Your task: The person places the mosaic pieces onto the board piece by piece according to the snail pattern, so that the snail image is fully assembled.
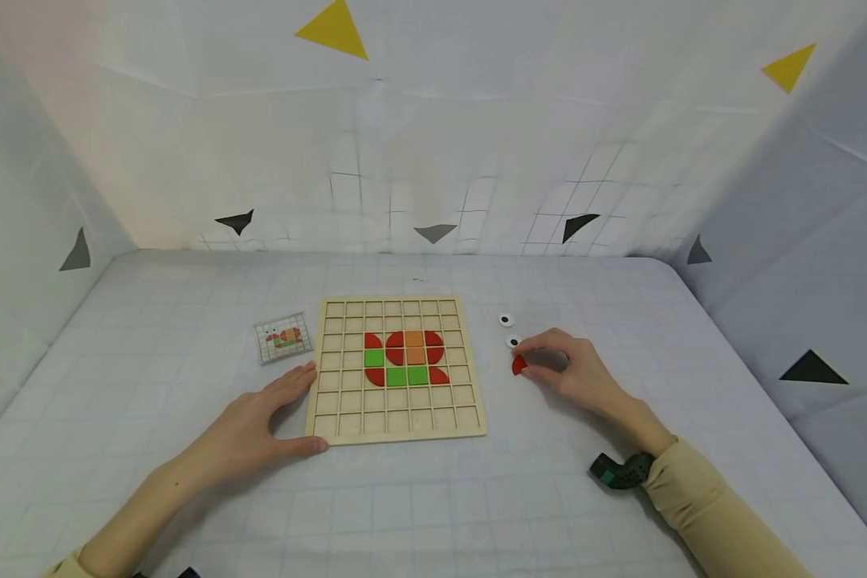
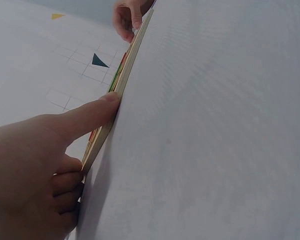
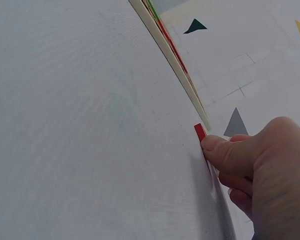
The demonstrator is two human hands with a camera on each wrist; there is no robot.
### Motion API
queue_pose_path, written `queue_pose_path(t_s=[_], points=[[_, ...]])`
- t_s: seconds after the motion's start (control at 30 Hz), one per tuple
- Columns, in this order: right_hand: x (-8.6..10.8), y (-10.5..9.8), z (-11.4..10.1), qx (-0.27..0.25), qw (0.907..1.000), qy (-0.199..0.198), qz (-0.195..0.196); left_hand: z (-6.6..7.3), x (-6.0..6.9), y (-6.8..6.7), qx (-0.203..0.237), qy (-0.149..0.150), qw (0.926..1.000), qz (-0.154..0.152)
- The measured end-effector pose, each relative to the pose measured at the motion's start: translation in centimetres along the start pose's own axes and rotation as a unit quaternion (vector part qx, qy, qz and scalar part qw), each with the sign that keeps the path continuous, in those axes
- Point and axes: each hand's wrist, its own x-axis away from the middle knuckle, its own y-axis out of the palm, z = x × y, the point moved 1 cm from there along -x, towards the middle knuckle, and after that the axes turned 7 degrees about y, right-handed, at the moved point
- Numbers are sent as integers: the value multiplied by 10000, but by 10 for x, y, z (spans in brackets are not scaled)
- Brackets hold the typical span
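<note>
A wooden grid board [image 1: 397, 421] lies flat on the table, with red, green and orange pieces set in its middle squares. My left hand [image 1: 249, 425] rests against the board's left side, its thumb at the near corner and its fingers higher along the edge. Right of the board, my right hand [image 1: 581, 377] pinches a red piece [image 1: 518, 365] between thumb and fingers, at or just over the table; the right wrist view shows the red piece [image 3: 199, 131] under the thumb. By those fingertips lies a white eye disc [image 1: 514, 342] with a black dot.
Another eye disc [image 1: 506, 320] lies just beyond the first. A small picture card [image 1: 283, 338] showing a coloured pattern lies left of the board. White sheets with yellow, grey and black triangles hang around the table [image 1: 433, 514]. A dark device [image 1: 621, 471] is strapped on my right wrist.
</note>
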Motion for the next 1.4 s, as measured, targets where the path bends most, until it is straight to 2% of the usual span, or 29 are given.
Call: queue_pose_path(t_s=[0.23, 0.6, 0.8, 1.07, 1.23, 1.4], points=[[1, 0, 1, -80, 9999, 21, 138, -1, 1, 0, -4, 21, 10000, 40], [-1, 1, 4, -91, 9989, -209, 410, 0, 1, -1, -13, 28, 10000, 20], [-4, -1, -2, 32, 9986, 37, 531, 0, 1, 0, 12, 52, 10000, 28], [-20, 4, -16, 75, 9977, 305, 597, -1, 1, 0, 57, 91, 9999, 63], [-34, 16, -30, 51, 9970, 453, 623, 1, 1, 0, 104, 74, 9999, 58], [-49, 32, -45, -140, 9966, 416, 693, 0, 1, 0, 66, 71, 9999, 86]])
